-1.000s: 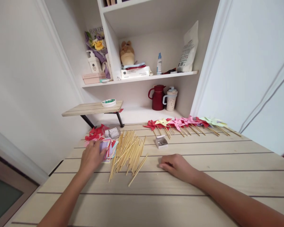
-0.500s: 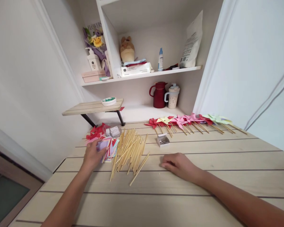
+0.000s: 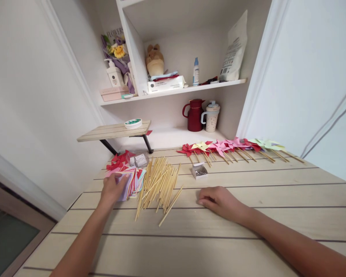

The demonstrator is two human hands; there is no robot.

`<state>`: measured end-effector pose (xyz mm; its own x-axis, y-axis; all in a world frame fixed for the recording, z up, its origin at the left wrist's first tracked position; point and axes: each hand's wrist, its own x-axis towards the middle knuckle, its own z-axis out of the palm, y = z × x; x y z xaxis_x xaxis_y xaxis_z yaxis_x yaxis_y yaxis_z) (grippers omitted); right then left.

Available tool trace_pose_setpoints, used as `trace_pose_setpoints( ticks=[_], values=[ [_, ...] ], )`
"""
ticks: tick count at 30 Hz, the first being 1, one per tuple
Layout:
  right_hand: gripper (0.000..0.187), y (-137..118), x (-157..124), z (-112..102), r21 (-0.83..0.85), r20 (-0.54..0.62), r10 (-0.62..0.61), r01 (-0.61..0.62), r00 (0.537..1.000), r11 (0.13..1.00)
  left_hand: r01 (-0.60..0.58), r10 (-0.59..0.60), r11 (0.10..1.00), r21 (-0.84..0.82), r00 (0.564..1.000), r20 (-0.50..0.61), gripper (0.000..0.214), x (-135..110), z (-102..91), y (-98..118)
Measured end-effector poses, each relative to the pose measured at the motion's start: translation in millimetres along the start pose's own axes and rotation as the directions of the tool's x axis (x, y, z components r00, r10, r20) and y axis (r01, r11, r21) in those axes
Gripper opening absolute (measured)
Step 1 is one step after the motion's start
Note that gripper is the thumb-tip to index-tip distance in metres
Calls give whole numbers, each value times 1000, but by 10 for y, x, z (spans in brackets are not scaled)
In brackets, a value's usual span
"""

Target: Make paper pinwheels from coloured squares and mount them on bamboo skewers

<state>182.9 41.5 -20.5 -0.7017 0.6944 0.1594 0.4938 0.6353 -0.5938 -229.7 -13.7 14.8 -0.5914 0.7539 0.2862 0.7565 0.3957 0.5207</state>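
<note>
At the left of the table, my left hand (image 3: pixel 113 187) is closed on a purple paper sheet (image 3: pixel 123 196), thumb on top. The sheet lies over the near left side of a fanned stack of coloured paper (image 3: pixel 137 181); the fingers beneath are partly hidden. Just right of the stack spreads a loose pile of thin wooden sticks (image 3: pixel 161 184). My right hand (image 3: pixel 219 200) rests on the table in a loose fist, with nothing visible in it. Beyond it stands a small open white box (image 3: pixel 200 171) of tiny metal pieces.
Finished paper pinwheels (image 3: pixel 220 147) on sticks lie in a row along the back right. Red paper pieces (image 3: pixel 119 159) and a clear plastic box (image 3: pixel 138 159) sit behind the stack. A small raised wooden stand (image 3: pixel 112 132), a red jug (image 3: pixel 195 115) and a tumbler (image 3: pixel 211 117) are farther back.
My left hand has drawn the purple sheet slightly left and toward me, so more of it shows past the stack. The right hand stays in its loose fist on the table.
</note>
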Motion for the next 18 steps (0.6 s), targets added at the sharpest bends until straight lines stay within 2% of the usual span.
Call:
trace_pose_setpoints(
  ticks=[10, 18],
  values=[
    [23, 13, 2, 5, 24, 2, -2, 2, 1000, 1000, 26, -65, 944, 328, 992, 108, 55, -104, -107, 322],
    [24, 35, 3, 17, 15, 2, -4, 4, 1000, 1000, -13, -32, 954, 299, 989, 143, 42, -2, -194, 275]
  ],
)
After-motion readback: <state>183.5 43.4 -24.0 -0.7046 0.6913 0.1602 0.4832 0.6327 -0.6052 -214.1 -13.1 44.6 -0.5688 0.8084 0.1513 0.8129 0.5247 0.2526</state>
